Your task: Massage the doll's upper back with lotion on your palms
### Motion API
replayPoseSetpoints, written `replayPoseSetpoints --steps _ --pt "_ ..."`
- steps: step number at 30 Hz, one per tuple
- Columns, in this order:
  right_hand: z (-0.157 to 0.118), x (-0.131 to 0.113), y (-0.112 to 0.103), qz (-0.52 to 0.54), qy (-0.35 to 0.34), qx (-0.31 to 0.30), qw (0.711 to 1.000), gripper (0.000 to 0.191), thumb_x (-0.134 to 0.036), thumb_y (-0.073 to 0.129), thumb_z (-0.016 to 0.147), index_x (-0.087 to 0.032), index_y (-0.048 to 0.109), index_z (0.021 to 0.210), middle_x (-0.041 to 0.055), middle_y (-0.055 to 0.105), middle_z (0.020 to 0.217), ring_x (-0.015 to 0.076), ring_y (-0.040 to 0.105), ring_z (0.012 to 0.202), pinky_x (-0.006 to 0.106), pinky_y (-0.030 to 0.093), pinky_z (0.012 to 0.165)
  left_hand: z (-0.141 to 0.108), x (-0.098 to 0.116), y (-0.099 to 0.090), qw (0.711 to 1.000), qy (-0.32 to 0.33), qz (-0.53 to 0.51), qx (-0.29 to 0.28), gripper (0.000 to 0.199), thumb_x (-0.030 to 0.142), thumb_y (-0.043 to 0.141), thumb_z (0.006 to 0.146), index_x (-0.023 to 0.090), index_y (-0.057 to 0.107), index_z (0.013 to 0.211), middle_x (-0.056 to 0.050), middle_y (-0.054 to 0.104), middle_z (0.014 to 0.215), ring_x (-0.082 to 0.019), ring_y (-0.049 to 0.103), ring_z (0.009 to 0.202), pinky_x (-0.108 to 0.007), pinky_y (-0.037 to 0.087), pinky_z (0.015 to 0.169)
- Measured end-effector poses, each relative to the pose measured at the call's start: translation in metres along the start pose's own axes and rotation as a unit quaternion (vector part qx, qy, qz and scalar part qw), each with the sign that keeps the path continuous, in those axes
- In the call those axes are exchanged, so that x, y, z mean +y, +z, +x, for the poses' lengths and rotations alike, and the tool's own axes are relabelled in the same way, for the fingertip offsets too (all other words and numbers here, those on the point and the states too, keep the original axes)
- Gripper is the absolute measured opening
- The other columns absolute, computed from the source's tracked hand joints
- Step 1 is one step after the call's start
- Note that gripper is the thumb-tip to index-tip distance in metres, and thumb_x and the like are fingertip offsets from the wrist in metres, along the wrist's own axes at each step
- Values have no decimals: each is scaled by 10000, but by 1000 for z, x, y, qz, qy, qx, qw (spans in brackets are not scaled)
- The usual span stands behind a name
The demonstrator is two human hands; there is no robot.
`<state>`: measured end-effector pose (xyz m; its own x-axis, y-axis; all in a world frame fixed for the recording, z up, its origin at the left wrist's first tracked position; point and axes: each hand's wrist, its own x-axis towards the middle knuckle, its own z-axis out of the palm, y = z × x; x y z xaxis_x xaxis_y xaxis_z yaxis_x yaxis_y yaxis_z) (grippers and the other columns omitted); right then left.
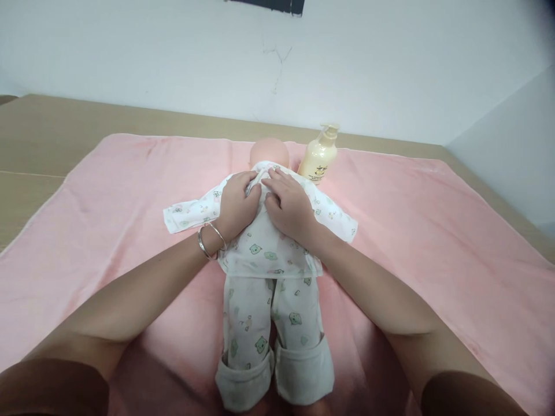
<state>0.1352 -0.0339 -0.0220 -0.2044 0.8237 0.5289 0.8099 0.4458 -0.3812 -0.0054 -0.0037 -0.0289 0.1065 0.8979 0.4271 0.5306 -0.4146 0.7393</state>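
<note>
A baby doll (pixel 269 151) lies stretched out, its bald head away from me and no face showing. It wears a white long-sleeved shirt (pixel 271 254) printed with small green animals, and matching trousers (pixel 249 315) with wide turned-up cuffs. My left hand (pixel 238 202) rests on the upper part of the shirt, left of its middle, fingers laid out on the cloth. Beside it, my right hand (pixel 289 202) lies on the upper right part, fingers spread, thumb close to the left thumb. Both palms face down, and neither grips anything visible. The sleeves reach out to both sides.
A pink blanket (pixel 411 242) with some creases lies under the doll on a wooden table (pixel 143 120). Right of the doll's head stands a pale yellow pump bottle (pixel 319 157). Behind the table rises a white wall (pixel 173 58) with a dark piece (pixel 277 4) at the top.
</note>
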Motion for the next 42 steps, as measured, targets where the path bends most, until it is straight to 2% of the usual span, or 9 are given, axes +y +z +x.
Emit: replayPoseSetpoints --steps 6,12,18,22,27,31,37,40,42 --pt "16 1 -39 29 0 -56 998 432 -198 486 898 -147 695 1273 133 544 1540 315 455 1486 554 403 1238 14 15 -19 984 -118 -128 -22 270 272 589 774 189 754 971 -70 775 1109 -255 684 1079 -428 527 1054" --pt "33 41 -105 -12 45 72 996 560 -265 469 951 -243 476 1510 72 346 1678 313 315 1563 589 340 1261 40 57 -33 943 -144 -299 15 191 315 616 767 188 735 847 -74 771 1061 -250 682 1119 -415 544 1072" --pt "42 95 -77 -80 39 68 994 828 -265 465 922 -223 62 1644 110 111 1745 315 146 1613 640 278 1267 74 98 18 901 -170 -399 -30 251 393 566 862 206 690 974 -68 716 1253 -254 572 1372 -464 405 1254" --pt "41 100 -58 -133 45 22 990 777 -204 453 881 -137 192 1610 164 220 1712 318 239 1587 582 335 1256 91 108 50 875 -200 -439 -47 324 407 479 927 237 630 1157 -17 574 1493 -208 403 1531 -431 260 1332" --pt "39 94 -58 -142 52 65 986 807 -242 527 815 -85 271 1564 233 271 1674 355 302 1555 550 434 1186 94 112 58 873 -154 -454 -92 441 465 327 994 277 556 1321 -4 500 1566 -189 414 1530 -421 372 1267" --pt "38 88 -50 -132 67 100 984 779 -306 525 823 -93 312 1541 254 308 1649 399 376 1500 605 492 1098 96 103 50 898 -107 -389 -174 581 508 182 1021 233 574 1349 -99 598 1451 -227 562 1416 -446 548 1085" --pt "50 67 -38 -143 145 145 968 689 -275 500 819 -127 370 1479 265 385 1582 415 538 1299 620 527 992 83 82 12 915 -86 -361 -157 631 537 168 1022 215 588 1366 -127 685 1296 -273 618 1340 -475 576 1013" --pt "59 55 -38 -162 191 125 960 644 -277 472 845 -153 380 1470 253 404 1546 409 546 1257 599 548 936 71 83 -26 884 -145 -413 -165 534 398 221 1019 189 653 1254 -111 728 1230 -264 642 1317 -464 583 1003" --pt "62 49 -39 -188 219 98 952 659 -286 459 865 -163 355 1504 244 366 1563 407 529 1274 585 556 909 64 87 -53 831 -199 -484 -187 491 317 233 1011 165 672 1171 -91 724 1261 -217 649 1315 -402 580 1016"
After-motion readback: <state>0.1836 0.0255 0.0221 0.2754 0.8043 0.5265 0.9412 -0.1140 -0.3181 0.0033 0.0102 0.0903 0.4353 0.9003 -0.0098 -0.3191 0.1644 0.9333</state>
